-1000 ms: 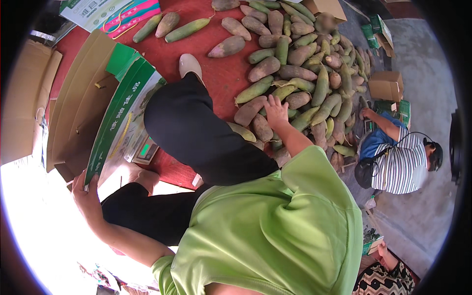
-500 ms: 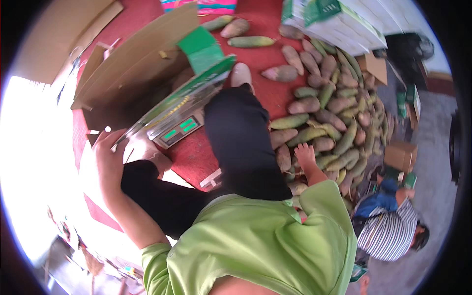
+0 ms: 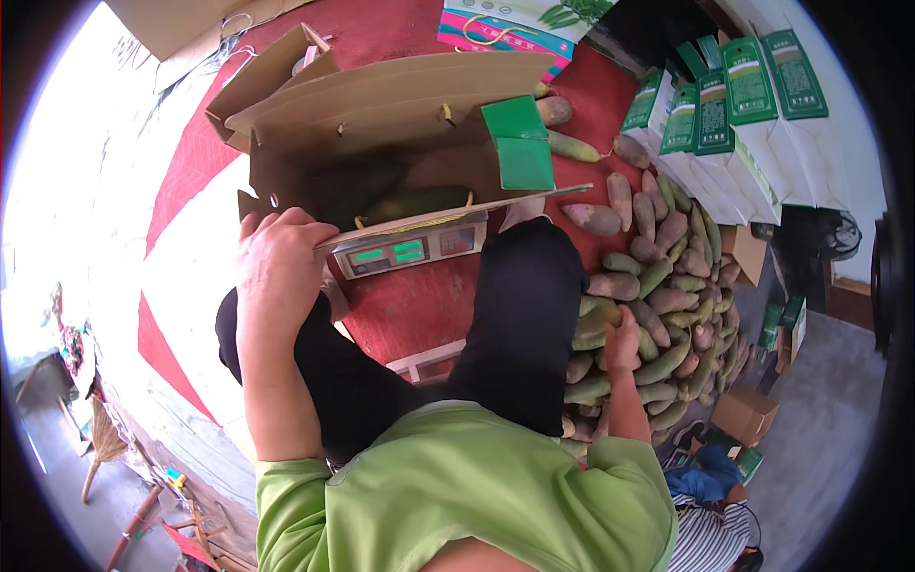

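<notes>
My left hand (image 3: 278, 257) is closed over the near left corner of an open cardboard box (image 3: 381, 91). Inside that box lie dark green radishes (image 3: 419, 202), partly in shadow. The box rests on a scale (image 3: 410, 250) with a lit green display, between my knees. Off to my right, my right hand (image 3: 622, 345) has its fingers around the end of a greenish-brown radish (image 3: 597, 321) at the near side of a large heap of radishes (image 3: 675, 300). The heap mixes green and pinkish ones.
Several white-and-green cartons (image 3: 753, 124) stand at the far right. A printed box (image 3: 515, 33) lies beyond the open one on the red mat (image 3: 400, 305). A small brown carton (image 3: 745, 415) and a person in a striped shirt (image 3: 710, 534) are at lower right. A broom (image 3: 103, 439) is at left.
My view has turned, so the box now appears more level and further right. My right hand has gone from lying open on the heap to gripping a radish. My left hand now wraps the box corner.
</notes>
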The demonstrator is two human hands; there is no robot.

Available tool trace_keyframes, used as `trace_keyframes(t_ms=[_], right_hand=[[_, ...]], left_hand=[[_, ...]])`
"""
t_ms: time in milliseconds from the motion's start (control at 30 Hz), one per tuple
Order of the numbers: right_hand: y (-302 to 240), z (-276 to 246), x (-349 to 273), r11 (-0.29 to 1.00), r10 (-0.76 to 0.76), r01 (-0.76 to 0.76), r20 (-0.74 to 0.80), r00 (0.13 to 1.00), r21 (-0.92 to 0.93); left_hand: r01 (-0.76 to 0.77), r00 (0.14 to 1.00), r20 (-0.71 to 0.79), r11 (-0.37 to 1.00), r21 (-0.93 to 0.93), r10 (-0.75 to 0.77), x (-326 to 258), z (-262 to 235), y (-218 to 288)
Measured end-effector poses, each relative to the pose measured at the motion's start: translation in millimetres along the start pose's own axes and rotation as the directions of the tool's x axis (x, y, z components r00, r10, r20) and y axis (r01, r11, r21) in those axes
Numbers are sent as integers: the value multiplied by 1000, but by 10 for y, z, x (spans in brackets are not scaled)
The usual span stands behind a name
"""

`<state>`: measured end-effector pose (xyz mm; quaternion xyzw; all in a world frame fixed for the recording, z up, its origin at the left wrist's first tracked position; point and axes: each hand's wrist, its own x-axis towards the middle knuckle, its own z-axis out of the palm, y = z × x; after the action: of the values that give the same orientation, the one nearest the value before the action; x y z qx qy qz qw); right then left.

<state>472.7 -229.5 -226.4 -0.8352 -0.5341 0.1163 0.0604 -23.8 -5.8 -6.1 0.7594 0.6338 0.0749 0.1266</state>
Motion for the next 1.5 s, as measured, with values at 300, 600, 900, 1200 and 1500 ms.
trace_keyframes(t_ms=[300, 600, 900, 1200, 1500], right_hand=[[-1669, -1731, 1054, 807, -96, 375, -524, 846, 456], [-3410, -2460, 1337, 442, -648, 786, -452, 613, 433], [-4248, -1193, 1764, 288, -958, 957, 4, 288, 23], [-4160, -1550, 1558, 551, -834, 822, 116, 539, 143], [-2118, -948, 1089, 583, -103, 346, -356, 929, 735]], left_hand=[[6, 999, 47, 998, 59, -9, -57, -21, -10], [-11, 999, 44, 997, 77, 7, -55, -34, -12], [-43, 999, 21, 999, 32, 43, 0, 23, -23], [-4, 999, 48, 999, 33, 3, 5, -67, 11], [-83, 995, 58, 995, 55, 80, 59, 23, 19]])
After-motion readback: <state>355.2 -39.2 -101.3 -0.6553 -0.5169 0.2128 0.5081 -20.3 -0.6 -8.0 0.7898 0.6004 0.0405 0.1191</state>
